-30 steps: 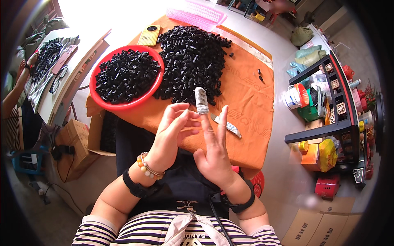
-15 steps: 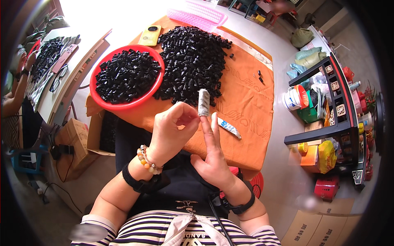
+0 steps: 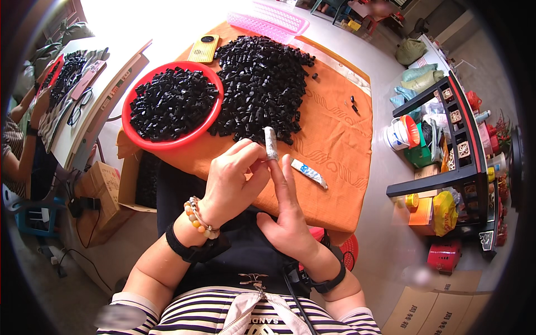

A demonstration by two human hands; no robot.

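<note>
Wrap (image 3: 271,146), pale and grey-flecked, covers the tip of a raised finger on our right hand (image 3: 291,226), and from the head view we find it to the right of the red basin (image 3: 170,146) and a little nearer to us. Our left hand (image 3: 234,178), nearer to us than the basin and to its right, has its grip closed in a pinch on the lower end of the wrap; its fingertips are partly hidden there. The grip of our right hand is open and holds nothing, its thumb spread apart from the fingers. We wear a beaded bracelet (image 3: 196,219) on the left wrist.

The basin stands on our orange-covered table (image 3: 335,134), filled with small black pieces (image 3: 176,103). More of them lie in a broad pile (image 3: 259,84) touching its right side. Beyond the basin we see a flat yellow case (image 3: 204,49), and farther off a pink basket (image 3: 271,23). A white-and-blue strip (image 3: 310,173) lies to its right, nearer us. Well left of the basin, at a side table (image 3: 103,106), a co-worker's hands (image 3: 42,100) hold something red (image 3: 53,71).
</note>
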